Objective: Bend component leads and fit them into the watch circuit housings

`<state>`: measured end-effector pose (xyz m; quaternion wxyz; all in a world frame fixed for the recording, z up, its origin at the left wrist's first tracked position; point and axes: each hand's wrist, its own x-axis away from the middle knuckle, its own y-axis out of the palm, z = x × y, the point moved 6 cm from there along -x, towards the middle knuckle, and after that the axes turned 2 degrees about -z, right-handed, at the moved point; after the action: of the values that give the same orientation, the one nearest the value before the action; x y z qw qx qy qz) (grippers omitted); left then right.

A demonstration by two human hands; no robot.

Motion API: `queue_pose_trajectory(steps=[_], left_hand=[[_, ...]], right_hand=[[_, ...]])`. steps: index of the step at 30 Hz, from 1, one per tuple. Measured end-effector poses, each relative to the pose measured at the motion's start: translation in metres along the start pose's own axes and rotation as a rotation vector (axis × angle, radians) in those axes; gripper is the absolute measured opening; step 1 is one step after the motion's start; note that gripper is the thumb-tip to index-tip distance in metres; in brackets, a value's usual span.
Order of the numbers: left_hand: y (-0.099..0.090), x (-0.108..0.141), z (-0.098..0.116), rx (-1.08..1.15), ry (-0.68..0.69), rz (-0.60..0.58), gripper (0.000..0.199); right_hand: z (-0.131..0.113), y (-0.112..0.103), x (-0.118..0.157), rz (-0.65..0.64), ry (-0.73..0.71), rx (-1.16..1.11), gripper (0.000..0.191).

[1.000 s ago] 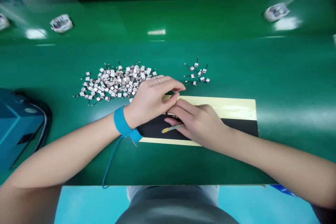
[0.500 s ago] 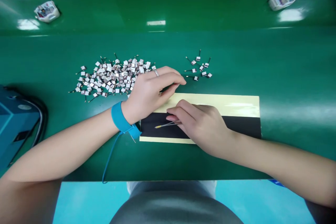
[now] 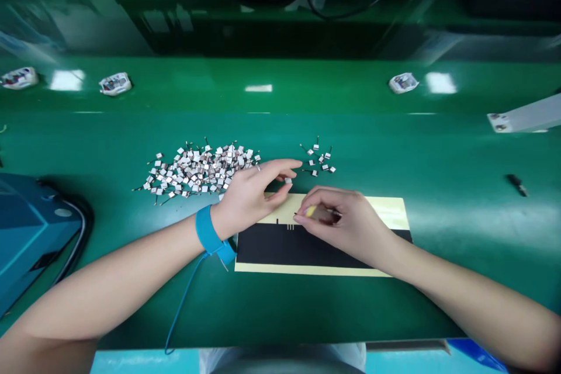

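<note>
My left hand (image 3: 249,198) hovers beside a large pile of small white-and-copper components with dark wire leads (image 3: 197,172), its thumb and forefinger apart around one small white component (image 3: 288,180). I cannot tell if it is gripped. My right hand (image 3: 350,225) is shut on yellow-tipped tweezers (image 3: 316,213), their points over the cream band (image 3: 385,209) of a black-and-cream strip. Several short dark leads stand along the black part's top edge (image 3: 289,226). A smaller group of components (image 3: 318,158) lies beyond my fingers.
A blue wrist strap (image 3: 205,232) with a cord circles my left wrist. A blue case (image 3: 37,234) stands at the left, a white bar (image 3: 521,118) at the right, and crumpled packets (image 3: 114,84) lie along the green bench's back.
The view has tilted up, showing more of the far bench. My right hand and tweezers moved from the black part up to the cream band. My left thumb and forefinger have spread apart around a component.
</note>
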<state>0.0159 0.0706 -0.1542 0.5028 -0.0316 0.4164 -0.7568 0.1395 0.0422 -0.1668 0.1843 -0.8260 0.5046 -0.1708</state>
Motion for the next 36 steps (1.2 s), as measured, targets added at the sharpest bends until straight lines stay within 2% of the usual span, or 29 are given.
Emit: queue_pose_trajectory(steps=[4,7,10,16,20,27,36], left_hand=[[-0.001,0.001,0.002,0.068,0.021,0.023,0.045],[-0.003,0.003,0.005,0.116,0.099,0.066,0.055],[-0.005,0.005,0.009,0.125,0.189,0.120,0.061],[-0.004,0.004,0.008,0.204,0.194,0.114,0.066],[-0.003,0.004,0.008,0.263,0.163,0.065,0.067],[-0.001,0.003,0.010,0.171,0.117,0.023,0.045],[-0.003,0.003,0.009,0.085,0.121,0.083,0.038]], right_hand=[[0.012,-0.020,-0.010,0.113,0.142,-0.249,0.016],[0.020,-0.017,-0.019,0.068,0.200,-0.534,0.017],[0.021,-0.009,-0.023,0.026,0.222,-0.702,0.016],[0.018,-0.001,-0.020,-0.021,0.203,-0.777,0.015],[0.019,0.003,-0.020,-0.032,0.206,-0.805,0.014],[0.023,0.004,-0.022,-0.016,0.209,-0.831,0.015],[0.024,0.003,-0.022,0.010,0.208,-0.831,0.016]])
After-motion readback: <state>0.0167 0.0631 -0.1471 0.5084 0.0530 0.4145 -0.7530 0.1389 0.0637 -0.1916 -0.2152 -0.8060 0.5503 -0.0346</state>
